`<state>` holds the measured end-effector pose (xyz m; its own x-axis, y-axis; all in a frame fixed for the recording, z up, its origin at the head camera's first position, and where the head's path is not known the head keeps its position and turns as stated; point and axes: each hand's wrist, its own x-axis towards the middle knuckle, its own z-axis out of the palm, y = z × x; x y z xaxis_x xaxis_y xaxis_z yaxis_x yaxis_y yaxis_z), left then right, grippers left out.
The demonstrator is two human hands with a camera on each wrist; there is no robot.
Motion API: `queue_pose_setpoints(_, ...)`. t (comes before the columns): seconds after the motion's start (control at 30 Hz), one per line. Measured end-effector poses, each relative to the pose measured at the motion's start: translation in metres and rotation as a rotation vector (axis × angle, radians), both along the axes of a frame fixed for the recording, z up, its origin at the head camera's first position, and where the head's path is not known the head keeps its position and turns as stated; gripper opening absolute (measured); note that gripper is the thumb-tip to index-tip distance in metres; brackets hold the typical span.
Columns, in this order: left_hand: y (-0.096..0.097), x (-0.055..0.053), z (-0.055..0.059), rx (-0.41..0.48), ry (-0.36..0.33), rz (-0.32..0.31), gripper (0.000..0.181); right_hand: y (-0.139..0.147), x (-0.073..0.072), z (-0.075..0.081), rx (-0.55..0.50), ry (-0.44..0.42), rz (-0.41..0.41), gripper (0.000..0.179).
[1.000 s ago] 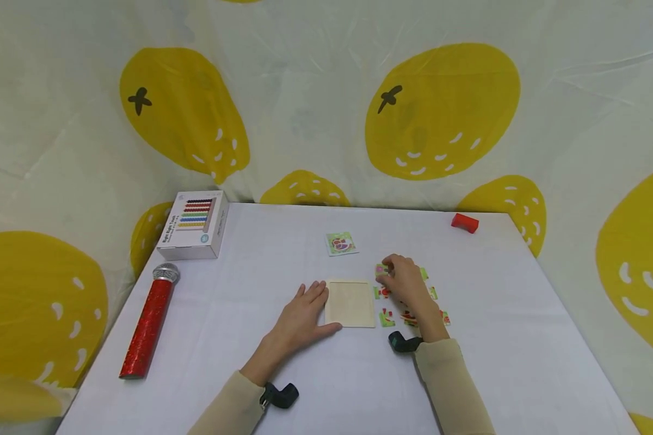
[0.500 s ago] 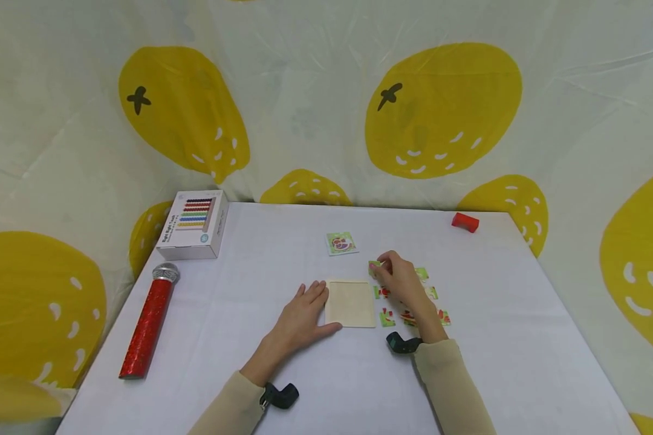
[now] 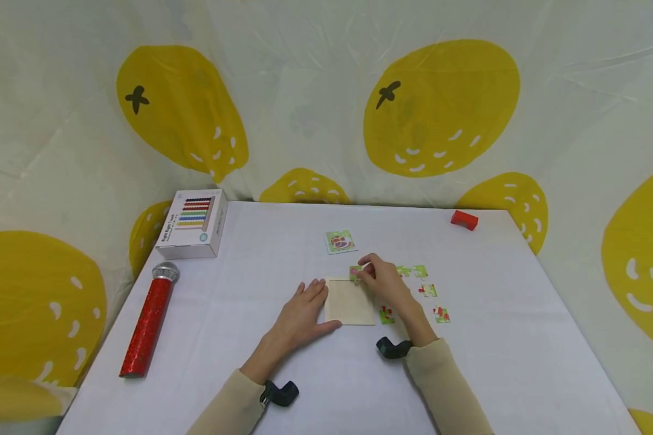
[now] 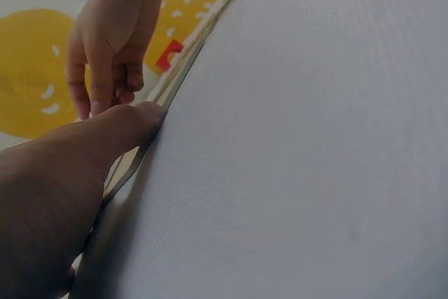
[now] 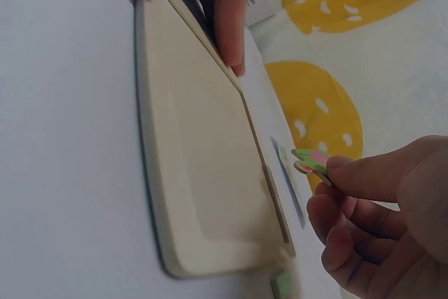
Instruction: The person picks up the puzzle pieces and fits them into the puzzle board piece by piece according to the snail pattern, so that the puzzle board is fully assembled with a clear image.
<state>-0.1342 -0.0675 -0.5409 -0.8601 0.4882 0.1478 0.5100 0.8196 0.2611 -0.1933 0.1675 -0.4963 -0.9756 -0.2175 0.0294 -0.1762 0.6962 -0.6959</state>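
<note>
My right hand pinches a small green and pink jigsaw piece between thumb and fingers, raised over the far edge of a shallow square wooden puzzle tray. Seen from the right wrist, the tray's recess is bare pale wood. My left hand lies flat with fingers spread along the tray's left side, its thumb at the near corner. To the right of the tray several more jigsaw pieces lie in rows, some hidden under my right hand and forearm.
Behind the tray lies a square picture card. A red arch-shaped block is at the back right. On the left stand a white box with a bead abacus picture and a red microphone lying down.
My right hand has picked the jigsaw piece up from the far left of the rows and carried it left to the tray's far edge. The left hand stays in place.
</note>
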Motion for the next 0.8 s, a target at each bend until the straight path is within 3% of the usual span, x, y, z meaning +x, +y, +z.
queue_pose_setpoints(0.37,-0.001,0.000,-0.002,0.007,-0.010,0.005,0.087,-0.023,0.010,-0.009,-0.032,-0.063,0.037,0.022)
queue_pose_setpoints(0.8,-0.001,-0.001,-0.004,0.013,-0.008,0.002,0.088,-0.036,0.012,-0.020,-0.015,-0.027,0.062,0.022)
